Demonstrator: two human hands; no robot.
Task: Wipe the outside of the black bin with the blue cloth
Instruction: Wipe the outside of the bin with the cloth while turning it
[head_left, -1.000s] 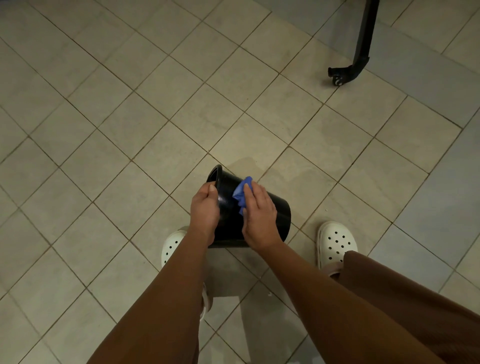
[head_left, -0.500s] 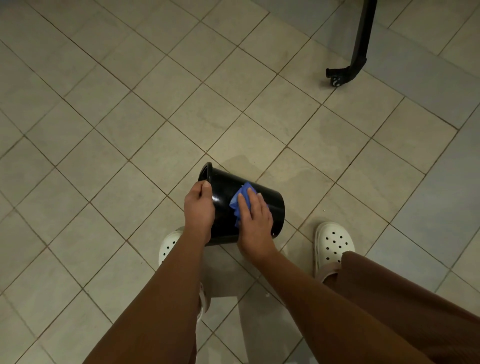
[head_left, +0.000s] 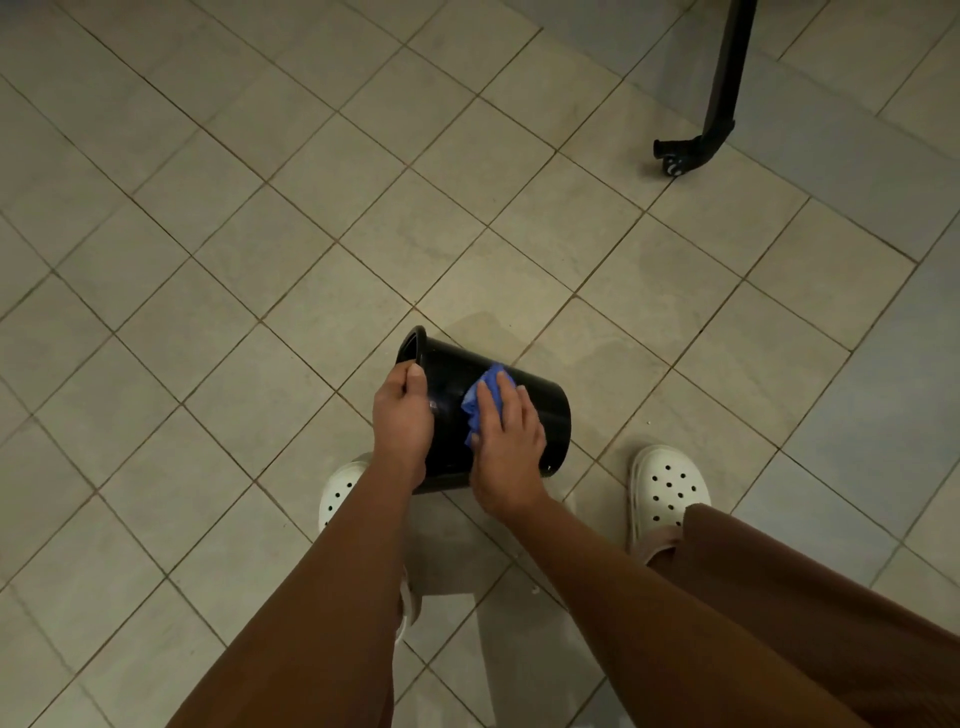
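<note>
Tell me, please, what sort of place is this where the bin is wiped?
Probably an indoor room, home or workplace I cannot tell: a floor of square beige tiles, a black leg with a small caster wheel as on rolling furniture, and white perforated clogs.

The black bin (head_left: 540, 415) looks like smooth plastic with a glossy sheen. The blue cloth (head_left: 483, 396) is soft, crumpled fabric. The floor tiles (head_left: 260, 208) are matt and faintly mottled; the white clogs (head_left: 670, 488) look like matt, perforated plastic.
</note>
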